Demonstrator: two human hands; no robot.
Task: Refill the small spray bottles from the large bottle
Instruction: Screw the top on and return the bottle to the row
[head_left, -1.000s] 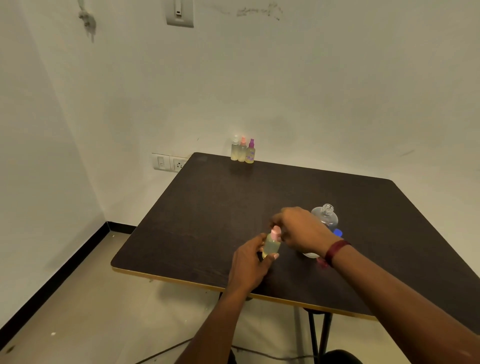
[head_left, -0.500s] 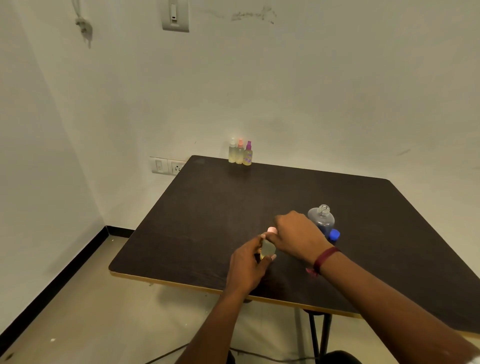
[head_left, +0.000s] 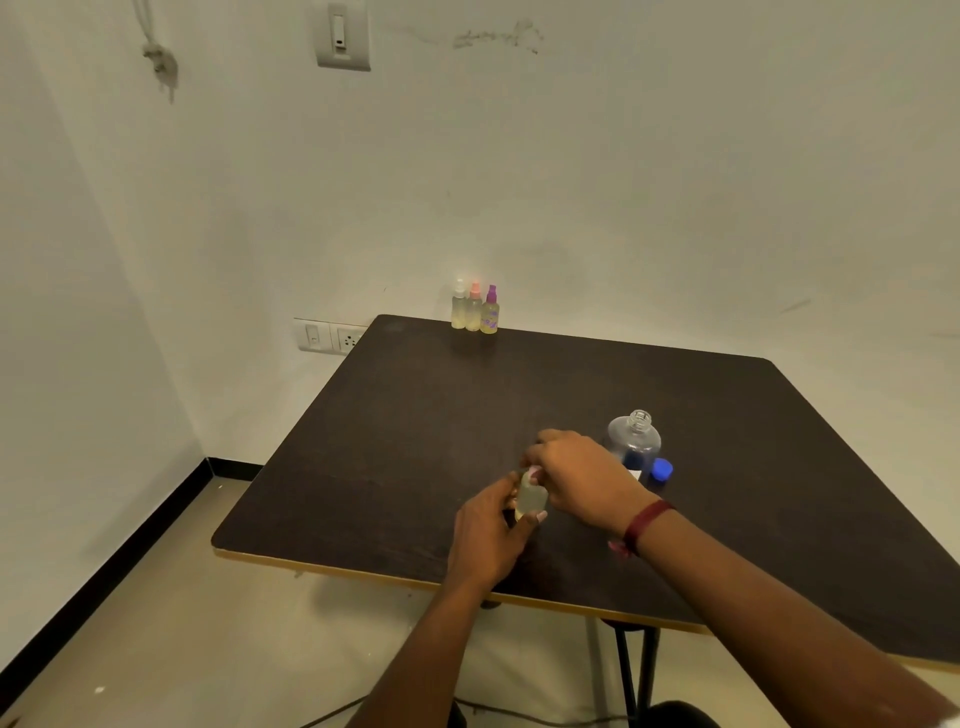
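Fingers (head_left: 537, 516) of the left hand (head_left: 488, 535) are clamped round the small clear pink-topped spray bottle (head_left: 531, 498); the top (head_left: 533, 472), pinched by the right hand (head_left: 582, 478), should be twisted squarely, body upright.

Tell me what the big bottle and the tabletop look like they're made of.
Large bottle: clear plastic or glass, hard to tell which; you can see straight through it. Tabletop: probably dark matte wood-grain laminate on board; faint grain lines, pale strip along the near edge.
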